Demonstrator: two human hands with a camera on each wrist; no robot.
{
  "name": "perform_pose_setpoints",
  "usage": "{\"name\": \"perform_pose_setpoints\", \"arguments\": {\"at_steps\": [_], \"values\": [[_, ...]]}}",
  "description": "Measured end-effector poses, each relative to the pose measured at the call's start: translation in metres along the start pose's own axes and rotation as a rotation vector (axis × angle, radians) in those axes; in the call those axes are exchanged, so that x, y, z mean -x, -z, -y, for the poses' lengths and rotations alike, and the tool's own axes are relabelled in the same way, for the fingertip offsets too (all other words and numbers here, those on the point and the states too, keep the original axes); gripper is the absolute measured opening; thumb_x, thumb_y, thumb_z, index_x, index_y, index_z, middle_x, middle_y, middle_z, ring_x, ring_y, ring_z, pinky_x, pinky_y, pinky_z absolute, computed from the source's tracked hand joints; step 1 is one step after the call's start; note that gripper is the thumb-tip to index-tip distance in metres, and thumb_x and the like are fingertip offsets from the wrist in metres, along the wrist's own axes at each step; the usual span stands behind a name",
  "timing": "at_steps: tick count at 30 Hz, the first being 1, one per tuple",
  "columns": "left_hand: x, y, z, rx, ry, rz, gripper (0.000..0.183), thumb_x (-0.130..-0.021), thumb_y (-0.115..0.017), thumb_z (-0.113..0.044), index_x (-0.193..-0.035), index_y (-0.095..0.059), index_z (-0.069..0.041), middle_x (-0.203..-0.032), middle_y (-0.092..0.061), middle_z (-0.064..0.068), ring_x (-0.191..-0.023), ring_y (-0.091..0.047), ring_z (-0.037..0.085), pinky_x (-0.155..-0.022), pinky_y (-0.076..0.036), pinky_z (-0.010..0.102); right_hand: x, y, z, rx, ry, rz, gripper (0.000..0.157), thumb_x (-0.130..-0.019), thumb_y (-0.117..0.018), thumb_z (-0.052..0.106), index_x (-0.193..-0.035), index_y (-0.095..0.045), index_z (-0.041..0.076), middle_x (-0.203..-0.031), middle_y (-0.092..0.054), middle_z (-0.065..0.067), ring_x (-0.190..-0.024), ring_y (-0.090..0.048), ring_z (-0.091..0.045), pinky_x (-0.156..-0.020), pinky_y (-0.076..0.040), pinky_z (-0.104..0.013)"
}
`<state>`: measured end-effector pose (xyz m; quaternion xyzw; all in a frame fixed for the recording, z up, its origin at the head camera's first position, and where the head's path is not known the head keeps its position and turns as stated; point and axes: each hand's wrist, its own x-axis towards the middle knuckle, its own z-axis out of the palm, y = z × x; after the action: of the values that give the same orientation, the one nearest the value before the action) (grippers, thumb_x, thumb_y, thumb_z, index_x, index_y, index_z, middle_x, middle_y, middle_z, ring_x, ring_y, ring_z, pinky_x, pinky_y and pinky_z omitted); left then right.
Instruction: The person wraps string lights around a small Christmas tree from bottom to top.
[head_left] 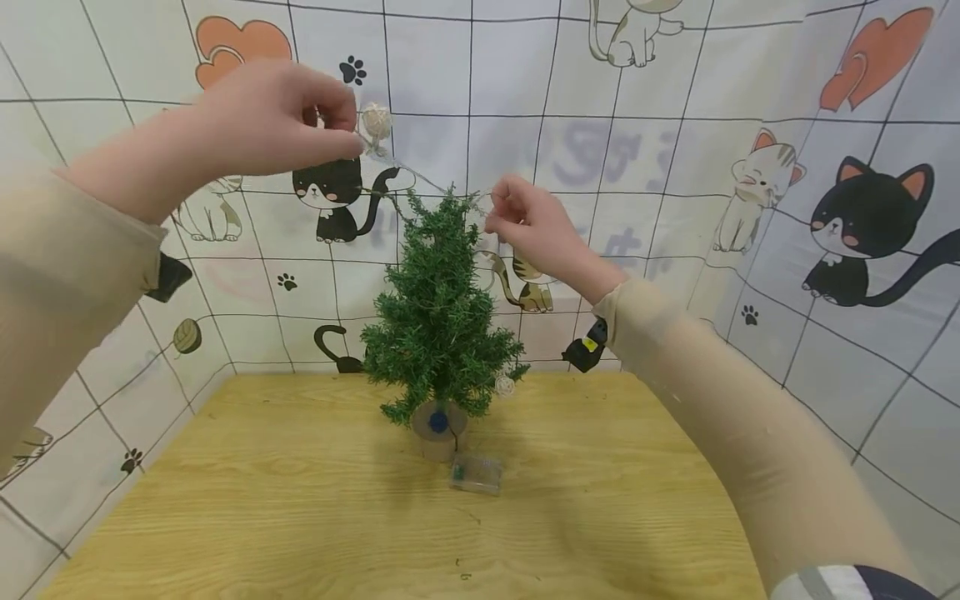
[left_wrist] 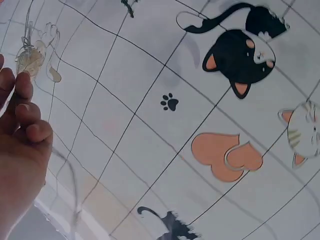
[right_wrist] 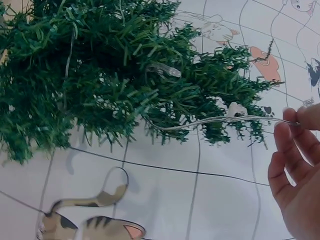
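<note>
A small green artificial Christmas tree stands upright at the back of the table. High to the left of its top, my left hand pinches a thin string-light wire just beside a pale woven ball. From there the wire runs slantwise to the treetop. On the right of the top, my right hand pinches another stretch of the same clear wire between thumb and fingertips. Seen from the right wrist, that wire comes out of the branches to the fingertips. A second woven ball hangs at the lower right branches.
The tree's round base carries a blue spot at its middle. A clear battery box lies in front of it on the wooden table. Cat-patterned cloth closes in the back and sides. Small green bits lie near the front.
</note>
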<state>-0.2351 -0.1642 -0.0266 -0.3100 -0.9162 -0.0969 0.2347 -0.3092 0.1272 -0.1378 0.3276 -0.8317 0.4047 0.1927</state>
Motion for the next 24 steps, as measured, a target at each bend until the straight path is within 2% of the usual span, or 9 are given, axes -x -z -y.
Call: {"name": "perform_pose_setpoints", "arguments": {"at_steps": [2, 4, 8, 12, 15, 19, 24], "values": [[-0.007, 0.005, -0.008, -0.202, -0.114, -0.037, 0.016, -0.091, -0.052, -0.020, -0.077, -0.055, -0.011, -0.076, -0.050, 0.004, -0.058, -0.040, 0.021, -0.054, -0.028, 0.034, 0.001, 0.000, -0.003, 0.013, 0.024, -0.017, 0.010, -0.095, -0.048, -0.001, -0.093, -0.051, 0.008, -0.091, -0.063, -0.006, -0.079, -0.059, -0.021, -0.069, -0.047, -0.033], [-0.014, 0.008, -0.014, -0.348, -0.172, -0.046, 0.016, -0.090, -0.049, -0.017, -0.076, -0.054, -0.010, -0.078, -0.050, 0.005, -0.063, -0.042, 0.023, -0.053, -0.030, 0.037, 0.002, -0.001, -0.006, 0.029, 0.031, -0.032, 0.018, -0.096, -0.044, -0.002, -0.093, -0.058, 0.009, -0.095, -0.064, -0.004, -0.077, -0.059, -0.018, -0.068, -0.046, -0.032], [-0.028, 0.010, -0.018, -0.519, -0.179, -0.020, 0.015, -0.091, -0.044, -0.017, -0.081, -0.054, -0.009, -0.085, -0.052, 0.007, -0.077, -0.046, 0.027, -0.049, -0.034, 0.044, 0.004, -0.004, -0.013, 0.040, 0.017, -0.048, 0.023, -0.099, -0.046, 0.006, -0.099, -0.069, 0.008, -0.102, -0.065, -0.004, -0.073, -0.056, -0.019, -0.056, -0.039, -0.030], [-0.041, 0.005, -0.012, -0.543, -0.197, -0.024, 0.020, -0.093, -0.041, -0.013, -0.086, -0.058, -0.007, -0.086, -0.053, 0.009, -0.082, -0.048, 0.029, -0.050, -0.038, 0.045, 0.007, -0.013, -0.018, 0.024, -0.015, -0.057, 0.020, -0.098, -0.053, 0.009, -0.110, -0.069, 0.010, -0.103, -0.066, -0.002, -0.073, -0.056, -0.021, -0.052, -0.037, -0.028], [-0.050, 0.000, -0.007, -0.518, -0.179, -0.031, 0.024, -0.095, -0.038, -0.011, -0.092, -0.061, -0.006, -0.088, -0.055, 0.011, -0.083, -0.050, 0.030, -0.054, -0.040, 0.047, 0.008, -0.018, -0.020, 0.029, -0.035, -0.079, 0.023, -0.095, -0.058, 0.009, -0.116, -0.067, 0.010, -0.099, -0.064, -0.002, -0.074, -0.058, -0.022, -0.058, -0.041, -0.029], [-0.061, -0.005, 0.002, -0.481, -0.115, -0.008, 0.031, -0.095, -0.033, -0.008, -0.107, -0.062, -0.006, -0.103, -0.055, 0.013, -0.085, -0.051, 0.033, -0.060, -0.043, 0.049, 0.006, -0.022, -0.022, 0.041, -0.063, -0.106, 0.031, -0.094, -0.059, 0.008, -0.124, -0.063, 0.012, -0.096, -0.062, -0.005, -0.076, -0.059, -0.023, -0.065, -0.043, -0.032], [-0.066, -0.010, 0.016, -0.426, -0.007, 0.050, 0.037, -0.094, -0.029, -0.007, -0.119, -0.057, -0.004, -0.117, -0.050, 0.016, -0.087, -0.048, 0.035, -0.068, -0.041, 0.049, 0.002, -0.026, -0.026, 0.062, -0.108, -0.102, 0.038, -0.094, -0.058, 0.008, -0.132, -0.058, 0.015, -0.096, -0.060, -0.005, -0.078, -0.057, -0.021, -0.064, -0.042, -0.033]]}}
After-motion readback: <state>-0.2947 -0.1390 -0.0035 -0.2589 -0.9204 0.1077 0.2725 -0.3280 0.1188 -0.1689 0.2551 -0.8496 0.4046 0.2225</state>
